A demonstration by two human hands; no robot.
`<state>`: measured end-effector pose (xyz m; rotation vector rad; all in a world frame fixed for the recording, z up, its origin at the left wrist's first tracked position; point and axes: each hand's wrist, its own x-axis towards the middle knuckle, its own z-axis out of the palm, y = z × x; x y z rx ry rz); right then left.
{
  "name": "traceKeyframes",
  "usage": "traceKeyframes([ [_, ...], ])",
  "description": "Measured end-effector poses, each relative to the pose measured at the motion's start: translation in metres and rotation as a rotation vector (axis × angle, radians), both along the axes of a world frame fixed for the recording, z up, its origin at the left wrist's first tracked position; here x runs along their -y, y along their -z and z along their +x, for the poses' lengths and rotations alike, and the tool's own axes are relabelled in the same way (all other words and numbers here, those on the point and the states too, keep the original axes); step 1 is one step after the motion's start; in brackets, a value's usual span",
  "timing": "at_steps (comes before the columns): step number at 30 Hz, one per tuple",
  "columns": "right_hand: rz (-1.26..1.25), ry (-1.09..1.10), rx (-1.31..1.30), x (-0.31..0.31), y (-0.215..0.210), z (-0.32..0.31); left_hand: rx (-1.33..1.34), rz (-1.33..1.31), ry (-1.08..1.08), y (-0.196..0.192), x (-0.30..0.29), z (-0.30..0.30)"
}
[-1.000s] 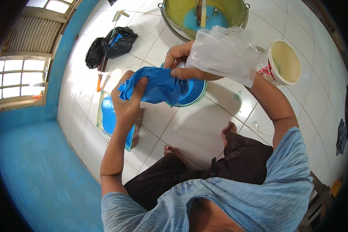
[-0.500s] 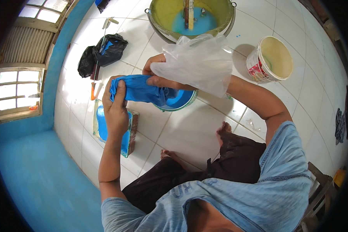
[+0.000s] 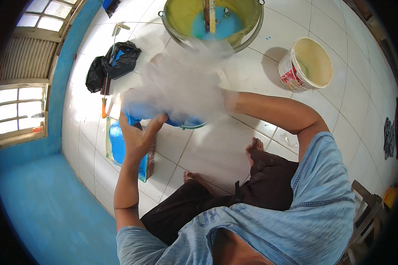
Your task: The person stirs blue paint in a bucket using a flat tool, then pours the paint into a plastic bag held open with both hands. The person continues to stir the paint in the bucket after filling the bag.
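Observation:
My left hand [image 3: 139,134] grips a crumpled blue sheet [image 3: 139,111], thin and pliable, with the thumb along its near side; I cannot tell whether it is cloth or plastic. Over and around my right hand [image 3: 230,100] spreads a translucent white plastic bag [image 3: 185,81], badly smeared by motion. It covers the fingers of that hand and much of the blue sheet. Below the sheet, part of the rim of a small paint bucket [image 3: 193,126] shows. A paint tray [image 3: 117,143] coated in blue lies on the floor under my left forearm.
A large bucket [image 3: 172,28] with pale blue liquid and a stick stands ahead. A white tub [image 3: 292,73] is at right. Black plastic bags [image 3: 121,62] and an orange-handled tool [image 3: 104,108] lie at left, near the blue wall [image 3: 44,194]. A wooden chair [image 3: 365,216] stands lower right.
The plastic bag and my right hand have swung left over the blue sheet. My left thumb has shifted to the right and down. The bucket rim is more covered.

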<state>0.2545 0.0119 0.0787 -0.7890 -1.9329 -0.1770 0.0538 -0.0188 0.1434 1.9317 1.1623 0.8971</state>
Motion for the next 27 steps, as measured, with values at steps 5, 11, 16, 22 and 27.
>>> traceKeyframes([
  [5,-0.19,-0.12,-0.162,-0.009,-0.038,0.018,0.022,-0.08,-0.099,-0.012,0.0,0.023],
  [11,-1.251,-0.379,-0.596,0.004,-0.077,0.03,-0.223,0.133,-0.075,-0.026,-0.007,0.029],
  [16,-1.249,-0.545,-0.485,0.009,-0.084,0.035,-0.221,0.126,-0.089,-0.024,-0.007,0.023],
  [22,-1.254,-0.768,-0.705,0.008,-0.082,0.032,-0.138,0.088,0.049,-0.019,-0.005,0.015],
  [27,-1.079,-0.839,-0.666,0.011,-0.084,0.022,-0.339,0.307,0.192,-0.025,-0.004,0.022],
])
